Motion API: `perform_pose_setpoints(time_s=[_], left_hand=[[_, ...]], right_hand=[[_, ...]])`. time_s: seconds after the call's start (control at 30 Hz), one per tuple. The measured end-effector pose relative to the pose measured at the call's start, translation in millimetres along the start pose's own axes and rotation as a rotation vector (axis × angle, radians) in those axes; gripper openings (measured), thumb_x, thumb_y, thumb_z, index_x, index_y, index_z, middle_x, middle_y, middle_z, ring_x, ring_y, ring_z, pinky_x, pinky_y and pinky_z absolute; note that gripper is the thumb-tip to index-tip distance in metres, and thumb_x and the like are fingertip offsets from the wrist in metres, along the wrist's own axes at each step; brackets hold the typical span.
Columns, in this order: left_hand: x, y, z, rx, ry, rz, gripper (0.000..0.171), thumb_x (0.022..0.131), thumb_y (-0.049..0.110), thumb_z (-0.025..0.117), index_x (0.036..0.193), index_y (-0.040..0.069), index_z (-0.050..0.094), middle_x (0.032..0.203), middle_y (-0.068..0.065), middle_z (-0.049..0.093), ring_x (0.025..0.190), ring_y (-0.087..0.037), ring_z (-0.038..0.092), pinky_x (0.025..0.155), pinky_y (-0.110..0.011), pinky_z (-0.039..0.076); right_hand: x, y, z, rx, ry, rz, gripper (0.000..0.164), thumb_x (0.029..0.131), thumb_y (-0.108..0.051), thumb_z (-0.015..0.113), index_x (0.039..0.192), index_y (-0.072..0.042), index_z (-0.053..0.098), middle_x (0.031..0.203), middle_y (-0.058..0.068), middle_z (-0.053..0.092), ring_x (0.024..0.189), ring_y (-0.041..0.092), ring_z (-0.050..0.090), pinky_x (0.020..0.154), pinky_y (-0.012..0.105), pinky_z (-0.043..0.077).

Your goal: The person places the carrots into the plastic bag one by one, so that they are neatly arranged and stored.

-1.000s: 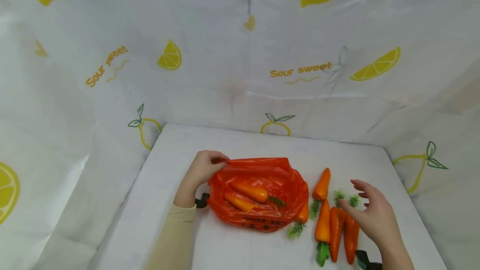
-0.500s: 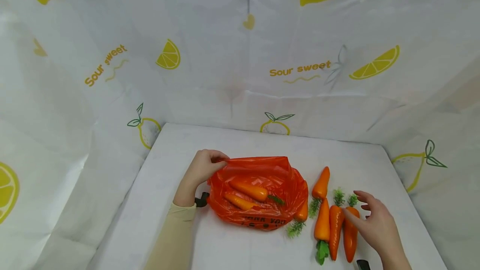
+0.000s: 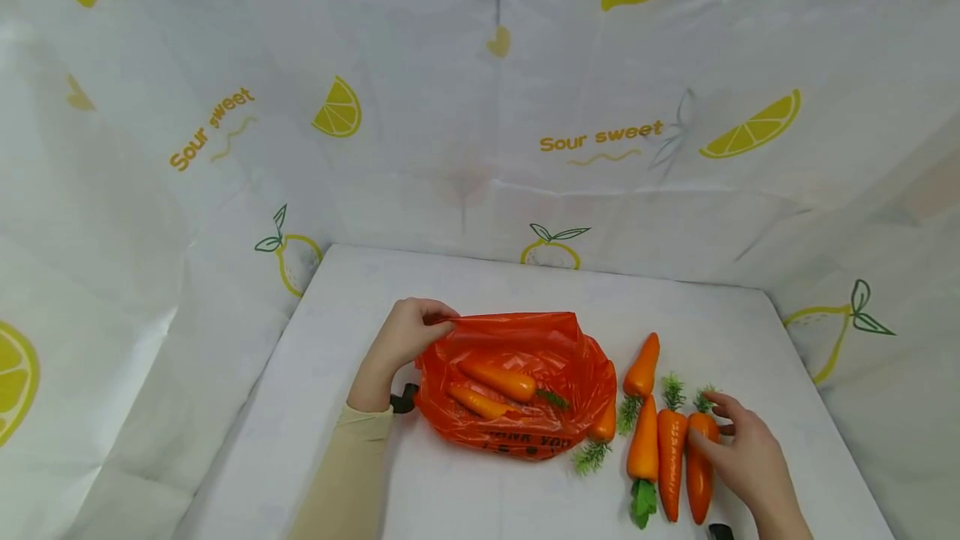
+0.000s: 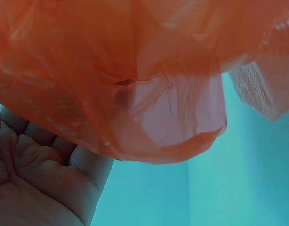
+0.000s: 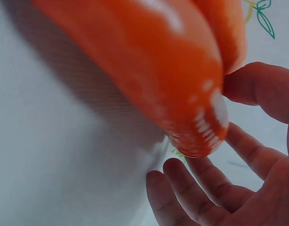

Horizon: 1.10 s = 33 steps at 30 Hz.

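A red plastic bag (image 3: 517, 444) lies with its mouth toward me, two orange carrots (image 3: 498, 380) inside. My left hand (image 3: 408, 336) pinches the upper left edge of its mouth. In the left wrist view the bag's film (image 4: 111, 56) hides those fingertips, and the palm (image 4: 45, 174) shows beneath it. To the right of the bag, my right hand (image 3: 746, 448) is spread around the thick end of the rightmost carrot (image 3: 700, 473). The thumb is at one side of this carrot (image 5: 158, 61); the other fingers reach past its end, loosely bent, in the right wrist view.
Left of that carrot lie a second carrot (image 3: 671, 465) and a third with broad green leaves (image 3: 642, 448). Above them is another carrot (image 3: 642, 365). One more carrot (image 3: 603, 423) lies against the bag's right side. A lemon-printed white sheet (image 3: 450, 148) stands behind the white table (image 3: 450, 498).
My right hand has come down and slightly left onto the rightmost carrot. The carrot beside it has turned a little straighter. My left hand and the bag have stayed in place.
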<state>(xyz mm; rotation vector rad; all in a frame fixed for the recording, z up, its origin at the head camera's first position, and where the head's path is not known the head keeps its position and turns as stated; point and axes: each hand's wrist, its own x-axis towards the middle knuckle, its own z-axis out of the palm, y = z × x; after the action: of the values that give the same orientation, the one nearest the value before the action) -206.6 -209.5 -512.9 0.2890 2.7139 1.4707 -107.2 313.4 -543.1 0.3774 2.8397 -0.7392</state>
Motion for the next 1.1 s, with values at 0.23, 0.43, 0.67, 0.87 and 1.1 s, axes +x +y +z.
perform_pose_setpoints(time_s=[0.23, 0.43, 0.67, 0.87, 1.1], left_hand=[[0.8, -0.3, 0.2, 0.003, 0.003, -0.002, 0.013, 0.103, 0.016, 0.079, 0.11, 0.02, 0.088, 0.109, 0.002, 0.083, 0.098, -0.018, 0.074, 0.091, -0.041, 0.066], [0.8, 0.6, 0.0, -0.003, -0.006, -0.012, 0.013, 0.103, 0.015, 0.08, 0.11, 0.02, 0.088, 0.109, 0.002, 0.084, 0.098, -0.018, 0.074, 0.092, -0.042, 0.066], [2.0, 0.1, 1.3, -0.003, -0.002, -0.018, 0.012, 0.102, 0.016, 0.08, 0.11, 0.02, 0.088, 0.108, 0.002, 0.083, 0.098, -0.018, 0.074, 0.091, -0.041, 0.066], [1.4, 2.2, 0.6, -0.003, -0.007, -0.023, 0.013, 0.102, 0.015, 0.08, 0.11, 0.02, 0.088, 0.109, 0.001, 0.083, 0.098, -0.018, 0.074, 0.092, -0.042, 0.066], [0.9, 1.3, 0.5, -0.001, -0.005, -0.019, 0.012, 0.102, 0.015, 0.08, 0.11, 0.02, 0.088, 0.108, 0.001, 0.083, 0.098, -0.018, 0.074, 0.091, -0.041, 0.066]], right_hand=[[4, 3, 5, -0.005, -0.03, 0.023, 0.08, 0.094, -0.031, 0.083, 0.157, 0.004, 0.049, 0.145, 0.042, 0.055, 0.115, 0.053, 0.062, 0.1, 0.069, 0.057], [3, -1, 9, -0.011, -0.013, 0.054, 0.082, 0.092, -0.027, 0.086, 0.157, 0.004, 0.048, 0.146, 0.042, 0.053, 0.117, 0.055, 0.057, 0.105, 0.072, 0.053], [4, 0, 13, -0.018, 0.006, 0.076, 0.083, 0.089, -0.025, 0.089, 0.156, 0.004, 0.048, 0.144, 0.042, 0.054, 0.12, 0.056, 0.055, 0.108, 0.073, 0.052], [4, 1, 12, -0.01, 0.003, 0.084, 0.084, 0.088, -0.026, 0.089, 0.155, 0.003, 0.048, 0.143, 0.042, 0.054, 0.118, 0.056, 0.055, 0.107, 0.073, 0.052], [2, -1, 4, -0.003, 0.041, 0.089, 0.084, 0.088, -0.025, 0.089, 0.156, 0.002, 0.047, 0.145, 0.041, 0.054, 0.117, 0.054, 0.056, 0.105, 0.071, 0.054]])
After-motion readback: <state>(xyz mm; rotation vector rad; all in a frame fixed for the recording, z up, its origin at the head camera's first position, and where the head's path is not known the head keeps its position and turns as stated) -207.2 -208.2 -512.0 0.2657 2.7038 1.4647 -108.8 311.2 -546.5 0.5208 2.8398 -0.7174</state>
